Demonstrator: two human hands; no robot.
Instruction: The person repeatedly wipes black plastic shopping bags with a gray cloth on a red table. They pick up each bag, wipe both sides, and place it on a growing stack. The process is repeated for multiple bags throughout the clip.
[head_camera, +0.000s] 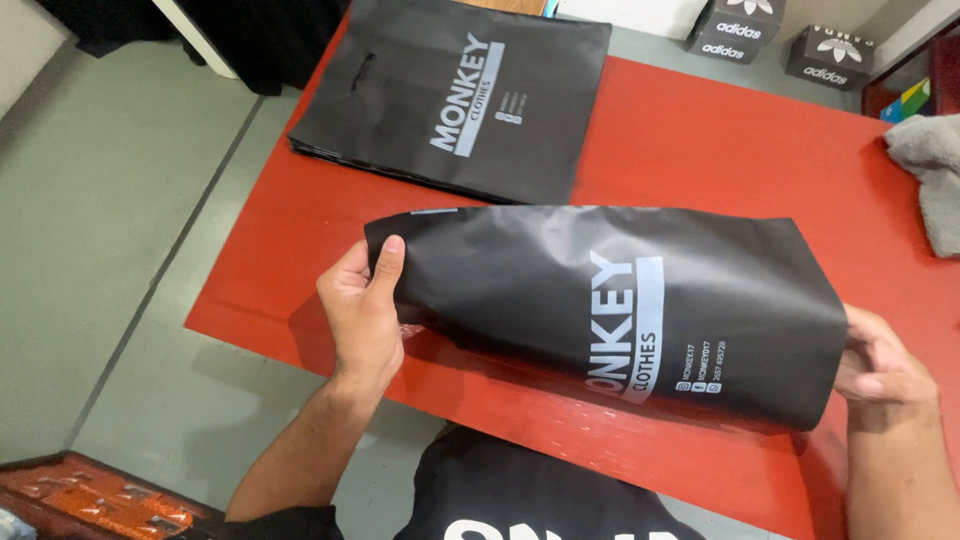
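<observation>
Red table (700, 150), bare around a black bag (560, 290) pinched at both ends by left hand (362, 310) and right hand (880, 365).

Bag (600, 300) above table (720, 150), stack of bags (450, 100) behind, cloth (930, 170) right

Red table (720, 150) on grey-green floor (100, 250)

Held bag (520, 290): matte black, pale grey-blue lettering and bar. Stack of bags (400, 90) at table's far edge: same black, same print. Table (700, 150): red. Cloth (930, 170) at right edge: grey. Boxes (780, 35) beyond far edge: black, white print. Floor (110, 220): possibly grey-green.
</observation>
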